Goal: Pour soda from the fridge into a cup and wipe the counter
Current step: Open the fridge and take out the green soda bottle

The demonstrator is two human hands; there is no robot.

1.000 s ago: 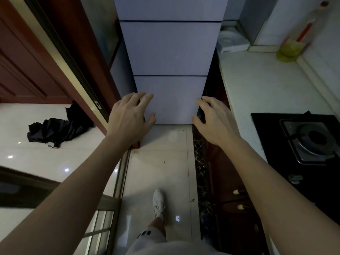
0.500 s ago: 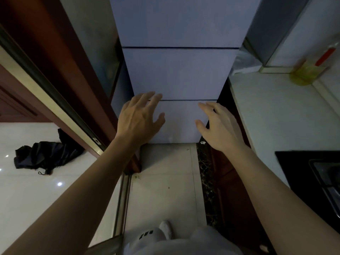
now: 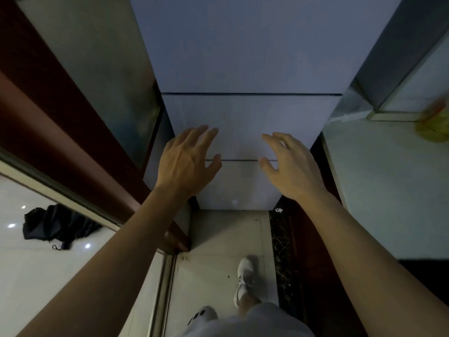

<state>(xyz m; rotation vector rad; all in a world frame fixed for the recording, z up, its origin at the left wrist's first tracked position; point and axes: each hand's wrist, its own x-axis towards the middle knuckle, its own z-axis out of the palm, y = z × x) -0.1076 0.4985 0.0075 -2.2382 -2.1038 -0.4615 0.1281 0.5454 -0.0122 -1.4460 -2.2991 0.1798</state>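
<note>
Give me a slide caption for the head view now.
Left hand and right hand, both open, reach toward the closed fridge; counter at right, dark umbrella on floor at left.

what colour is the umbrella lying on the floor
Black; the umbrella shows at the left of the head view.

black umbrella [image 3: 58,227] lying on glossy floor [image 3: 36,276], left | white sneaker [image 3: 245,276] on beige tile [image 3: 213,239] | blurred yellow bottle [image 3: 435,125] far right | red-brown door frame [image 3: 48,122]
</note>
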